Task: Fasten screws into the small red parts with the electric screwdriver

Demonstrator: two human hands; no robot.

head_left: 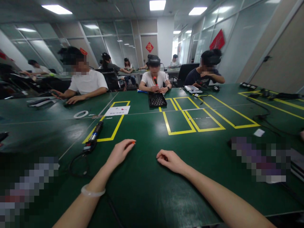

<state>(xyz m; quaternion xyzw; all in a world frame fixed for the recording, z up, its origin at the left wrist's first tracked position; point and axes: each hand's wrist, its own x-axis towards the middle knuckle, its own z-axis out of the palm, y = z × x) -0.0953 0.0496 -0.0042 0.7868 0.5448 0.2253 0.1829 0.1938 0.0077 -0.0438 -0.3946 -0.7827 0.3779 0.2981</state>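
Note:
Over the green table (144,183), my left hand (121,152) pinches a small orange piece (133,142) between thumb and fingertips; its exact kind is too small to tell. A pale bangle (93,191) circles my left wrist. My right hand (171,160) rests on the tabletop to the right, fingers curled in, and no object shows in it. The two hands are apart. Left of my left hand lies a black and silver cylindrical tool (95,131) with a cable (71,163) trailing from its lower end.
Yellow tape rectangles (181,132) mark the tabletop. Across from me a person (154,76) holds a red-and-black screwdriver (155,81) above a black tray (157,100). A white paper (117,110) and a white ring (81,114) lie at the left. Blurred-out items (258,160) flank me.

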